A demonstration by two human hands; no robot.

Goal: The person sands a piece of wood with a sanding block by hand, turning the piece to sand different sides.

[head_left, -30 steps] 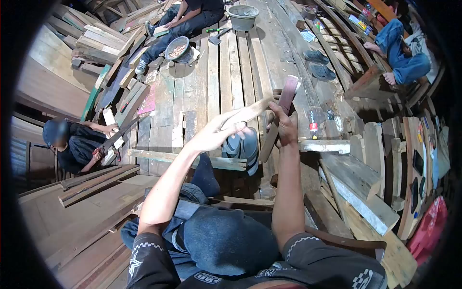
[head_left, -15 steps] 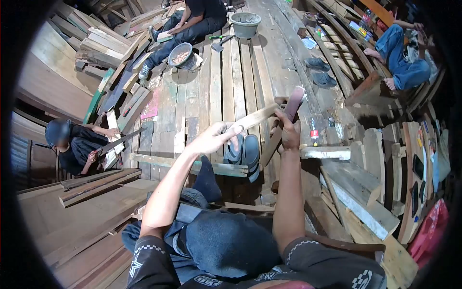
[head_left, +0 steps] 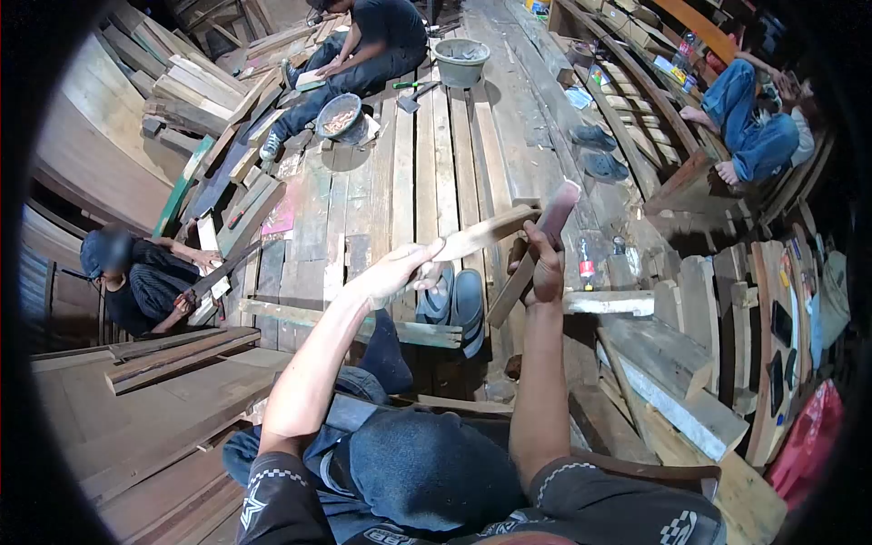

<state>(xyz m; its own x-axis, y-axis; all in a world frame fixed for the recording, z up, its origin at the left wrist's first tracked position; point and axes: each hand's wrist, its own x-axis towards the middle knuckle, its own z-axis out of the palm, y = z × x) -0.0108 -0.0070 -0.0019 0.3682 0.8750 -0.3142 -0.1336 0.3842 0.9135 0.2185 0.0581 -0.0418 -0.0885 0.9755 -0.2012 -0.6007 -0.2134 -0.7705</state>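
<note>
My left hand (head_left: 401,275) is closed around one end of a pale wooden slat (head_left: 481,234), which slants up to the right. In my right hand (head_left: 545,270) is a longer, darker wooden bar (head_left: 510,291) with a reddish-brown face towards its upper end; whether that face is sandpaper I cannot tell. The slat's far end meets or overlaps the bar just above my right thumb. Below the slat, a pair of dark slippers (head_left: 468,309) rests on the plank floor (head_left: 363,204). My right fingers partly hide the bar's middle.
A low wooden rail (head_left: 354,322) crosses before my feet. Ahead are a bowl of small pieces (head_left: 340,116), a hatchet-like tool (head_left: 416,96) and a grey bucket (head_left: 461,64). One person (head_left: 145,277) sits left with a saw; others sit farther off. Boards (head_left: 677,350) lie right.
The slat and my left hand have come slightly lower. My right thumb, earlier over the slat's end, now lies below it on the bar. The view has shifted a little.
</note>
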